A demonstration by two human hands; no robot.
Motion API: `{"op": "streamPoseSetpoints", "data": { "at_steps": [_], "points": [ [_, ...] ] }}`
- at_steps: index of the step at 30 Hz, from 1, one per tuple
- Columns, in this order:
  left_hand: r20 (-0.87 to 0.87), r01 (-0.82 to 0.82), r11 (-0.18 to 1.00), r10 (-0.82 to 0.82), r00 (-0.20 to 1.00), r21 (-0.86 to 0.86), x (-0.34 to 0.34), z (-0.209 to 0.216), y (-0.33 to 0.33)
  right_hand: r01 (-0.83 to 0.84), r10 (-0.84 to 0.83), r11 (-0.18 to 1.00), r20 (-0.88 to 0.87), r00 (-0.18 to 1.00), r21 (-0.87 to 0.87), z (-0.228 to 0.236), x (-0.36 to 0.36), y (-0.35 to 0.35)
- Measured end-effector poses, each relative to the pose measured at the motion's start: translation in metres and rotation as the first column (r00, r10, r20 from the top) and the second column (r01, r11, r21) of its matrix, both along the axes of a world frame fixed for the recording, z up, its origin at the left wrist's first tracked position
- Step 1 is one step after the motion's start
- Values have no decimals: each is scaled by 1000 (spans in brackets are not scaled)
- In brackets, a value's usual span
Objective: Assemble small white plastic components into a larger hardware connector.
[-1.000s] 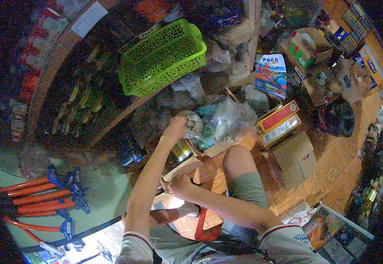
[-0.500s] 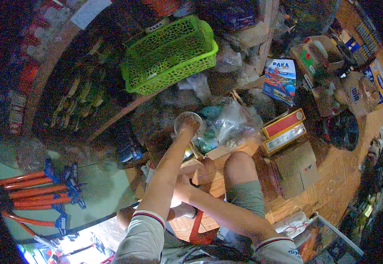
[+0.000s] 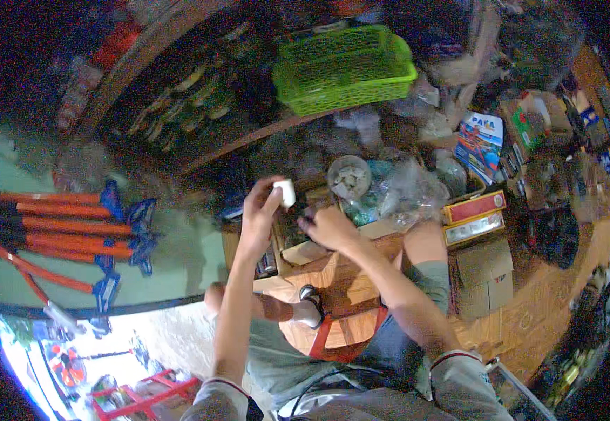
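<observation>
Raised over the dark clutter in front of me, my left hand (image 3: 257, 208) pinches a small white block-shaped piece (image 3: 287, 194) between thumb and fingers. Just to its right, my right hand (image 3: 333, 230) is held low with curled fingers. Whatever its fingertips may hold is lost in the dark background. A round see-through tub (image 3: 348, 160) with whitish pieces inside stands beyond my right hand, touched by neither hand. Against the tub's right side lies a crumpled clear plastic bag (image 3: 407, 193).
A bright green openwork basket (image 3: 350, 104) sits on a shelf at the back. Long red and yellow boxes (image 3: 475, 208) and a cardboard carton (image 3: 484, 277) lie right of my knee. Orange-handled tools with blue ends (image 3: 73, 228) lie at left. Red bars (image 3: 322, 340) show between my legs.
My left hand has come out of the tub and back to the left with the white piece. My right hand has risen from below my left forearm towards it. The view has shifted.
</observation>
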State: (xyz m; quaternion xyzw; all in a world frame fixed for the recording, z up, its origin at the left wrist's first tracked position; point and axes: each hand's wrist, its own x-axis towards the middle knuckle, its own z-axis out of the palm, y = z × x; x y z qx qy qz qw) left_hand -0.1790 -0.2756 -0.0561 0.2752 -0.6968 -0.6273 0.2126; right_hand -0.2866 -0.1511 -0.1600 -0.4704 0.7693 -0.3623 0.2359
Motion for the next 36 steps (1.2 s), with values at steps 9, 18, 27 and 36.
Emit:
{"op": "streamPoseSetpoints", "data": {
  "at_steps": [9,18,27,36],
  "points": [
    [-50,-293,941,305,951,168,100,-55,71,388,-326,880,248,912,-274,48,74,12],
    [-7,-290,917,304,953,274,99,-65,70,482,-437,873,324,839,-73,39,90,-6],
    [43,-398,812,422,906,427,91,-75,55,460,-445,886,170,879,-59,19,90,-17],
    [49,-278,821,294,955,498,80,-84,58,489,-490,866,365,791,102,10,73,-14]
  ]
}}
